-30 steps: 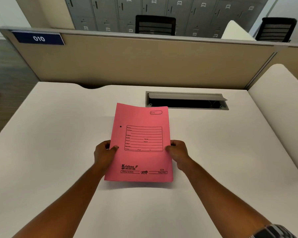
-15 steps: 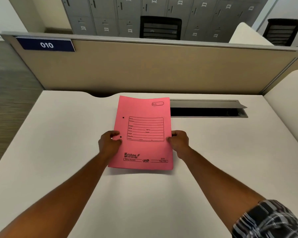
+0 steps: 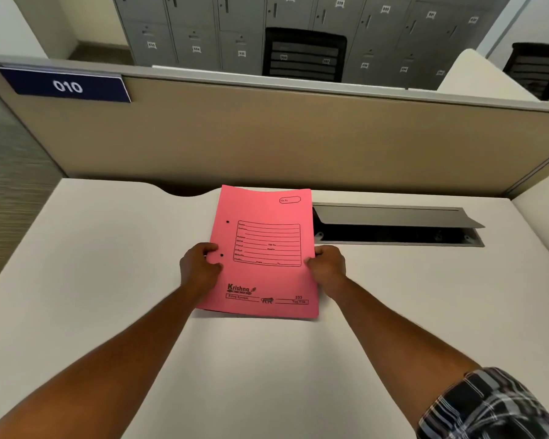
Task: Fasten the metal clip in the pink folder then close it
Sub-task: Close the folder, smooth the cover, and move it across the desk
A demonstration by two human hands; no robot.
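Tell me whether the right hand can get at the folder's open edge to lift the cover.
Probably yes. The right hand already grips the pink folder at its right edge, and nothing on the desk crowds that side. The folder is shut, so the clip is not visible.

The folder [image 3: 263, 251] lies closed on the tabletop [image 3: 92, 264], in the middle. The left hand [image 3: 200, 267] is at its left edge, the right hand [image 3: 327, 267] at its right edge. A cable hatch [image 3: 396, 226] sits to its right. A divider wall [image 3: 298, 137] stands behind.
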